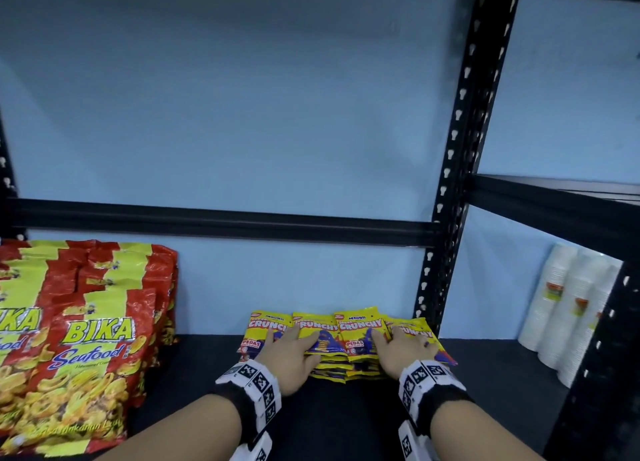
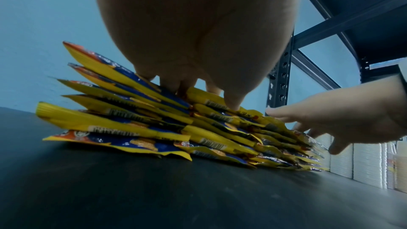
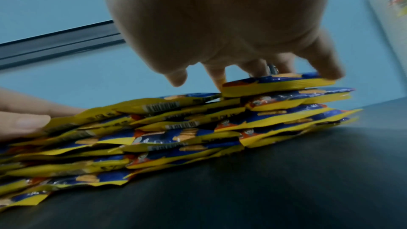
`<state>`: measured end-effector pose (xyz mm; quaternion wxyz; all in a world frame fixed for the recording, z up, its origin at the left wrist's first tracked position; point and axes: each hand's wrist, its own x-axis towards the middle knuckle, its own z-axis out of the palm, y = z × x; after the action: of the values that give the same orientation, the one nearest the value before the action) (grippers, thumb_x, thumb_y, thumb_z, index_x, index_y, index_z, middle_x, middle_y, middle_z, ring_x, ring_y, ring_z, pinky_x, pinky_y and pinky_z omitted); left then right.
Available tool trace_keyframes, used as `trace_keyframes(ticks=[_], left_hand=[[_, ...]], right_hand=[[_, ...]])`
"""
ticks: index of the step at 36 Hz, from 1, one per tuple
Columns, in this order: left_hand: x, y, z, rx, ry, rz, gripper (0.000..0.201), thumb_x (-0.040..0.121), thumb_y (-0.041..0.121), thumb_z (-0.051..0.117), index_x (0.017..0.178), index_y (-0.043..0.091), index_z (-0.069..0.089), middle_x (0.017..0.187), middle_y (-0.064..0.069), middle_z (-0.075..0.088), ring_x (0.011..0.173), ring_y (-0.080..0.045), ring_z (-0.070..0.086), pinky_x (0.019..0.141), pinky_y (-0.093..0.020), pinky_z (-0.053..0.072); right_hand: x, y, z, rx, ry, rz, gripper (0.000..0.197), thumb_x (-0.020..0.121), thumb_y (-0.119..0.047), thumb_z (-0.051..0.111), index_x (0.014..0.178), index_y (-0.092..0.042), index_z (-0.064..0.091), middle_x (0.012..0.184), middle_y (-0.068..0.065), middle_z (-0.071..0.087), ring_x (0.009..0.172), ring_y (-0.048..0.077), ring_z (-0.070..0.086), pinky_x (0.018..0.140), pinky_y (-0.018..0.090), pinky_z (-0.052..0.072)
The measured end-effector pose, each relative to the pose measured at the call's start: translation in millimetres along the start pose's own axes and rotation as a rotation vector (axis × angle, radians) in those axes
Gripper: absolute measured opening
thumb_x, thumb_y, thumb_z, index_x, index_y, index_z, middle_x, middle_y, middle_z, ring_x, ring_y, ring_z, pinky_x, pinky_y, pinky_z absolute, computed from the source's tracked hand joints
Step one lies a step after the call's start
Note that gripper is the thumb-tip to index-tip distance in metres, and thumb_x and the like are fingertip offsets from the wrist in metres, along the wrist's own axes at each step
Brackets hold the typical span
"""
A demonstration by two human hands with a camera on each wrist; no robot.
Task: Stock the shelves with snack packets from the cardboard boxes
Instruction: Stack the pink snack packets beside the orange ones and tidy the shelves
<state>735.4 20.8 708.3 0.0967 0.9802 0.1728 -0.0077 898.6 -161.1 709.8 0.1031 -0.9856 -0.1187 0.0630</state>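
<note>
Black shelf (image 1: pixel 322 422) bears Crunchy packets (image 1: pixel 360 332), Bika bags (image 1: pixel 90 353), cups (image 1: pixel 568 315).

I see a pale blue wall (image 1: pixel 242 114) behind black metal shelving: a perforated upright (image 1: pixel 460 156) on the right, a horizontal rail (image 1: pixel 221 220) across the far side. Far right, stacks of white paper cups (image 1: pixel 568 308) stand beside another dark shelf board (image 1: pixel 554 197).

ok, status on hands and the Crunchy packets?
Left hand, right hand: flat on the Crunchy packets, gripping nothing. Packets stacked on shelf. Bika bags clear, nothing obstructing.
</note>
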Motion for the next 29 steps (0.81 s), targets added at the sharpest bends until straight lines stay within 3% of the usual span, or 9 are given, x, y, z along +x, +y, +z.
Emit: trace_keyframes(ticks=[11,14,17,20,25,29], left_hand=[[-3,7,-5,-0.012,-0.028,-0.027,0.06,0.107,0.053,0.028,0.162,0.036,0.008,0.17,-0.011,0.0,0.157,-0.026,0.0,0.123,-0.056,-0.011],[0,10,-5,0.018,-0.037,-0.051,0.062,0.107,0.055,0.028,0.162,0.037,0.007,0.17,-0.011,-0.003,0.157,-0.03,-0.006,0.123,-0.058,-0.01],[2,17,-6,0.065,-0.021,-0.063,0.066,0.105,0.057,0.03,0.162,0.034,0.007,0.17,-0.011,-0.007,0.156,-0.032,-0.012,0.122,-0.059,-0.009],[4,30,-8,0.038,0.022,-0.005,0.07,0.104,0.057,0.034,0.163,0.031,0.004,0.17,-0.009,-0.006,0.156,-0.03,-0.011,0.124,-0.059,-0.006],[10,53,-1,0.018,0.009,0.108,0.066,0.104,0.057,0.035,0.161,0.038,0.007,0.17,-0.007,-0.005,0.157,-0.03,-0.007,0.124,-0.059,-0.006],[15,62,7,0.08,-0.018,0.112,0.069,0.104,0.059,0.033,0.161,0.036,0.003,0.17,-0.009,-0.004,0.156,-0.031,-0.01,0.123,-0.061,-0.006]], right_hand=[[0,-6,-2,0.03,-0.031,-0.08,0.08,0.095,-0.077,0.013,0.162,-0.034,0.016,0.168,0.021,0.008,0.152,0.043,0.011,0.121,0.059,0.017],[11,-9,1,0.028,-0.034,-0.08,0.083,0.093,-0.079,0.009,0.162,-0.033,0.016,0.168,0.02,0.01,0.152,0.043,0.012,0.121,0.06,0.016],[12,-8,-1,0.034,-0.017,-0.087,0.09,0.084,-0.082,-0.001,0.161,-0.038,0.015,0.169,0.01,0.012,0.153,0.038,0.01,0.117,0.065,0.016],[5,1,-3,0.093,0.058,-0.018,0.075,0.094,-0.077,0.012,0.16,-0.041,0.01,0.171,0.004,0.004,0.154,0.036,0.001,0.115,0.068,0.013],[3,8,0,0.191,0.099,0.206,0.079,0.094,-0.078,0.021,0.161,-0.038,0.008,0.168,0.019,-0.002,0.153,0.041,-0.007,0.113,0.075,0.012],[12,12,1,0.317,0.086,0.243,0.083,0.094,-0.074,0.031,0.161,-0.027,0.02,0.166,0.025,0.0,0.153,0.043,0.0,0.119,0.062,0.014]])
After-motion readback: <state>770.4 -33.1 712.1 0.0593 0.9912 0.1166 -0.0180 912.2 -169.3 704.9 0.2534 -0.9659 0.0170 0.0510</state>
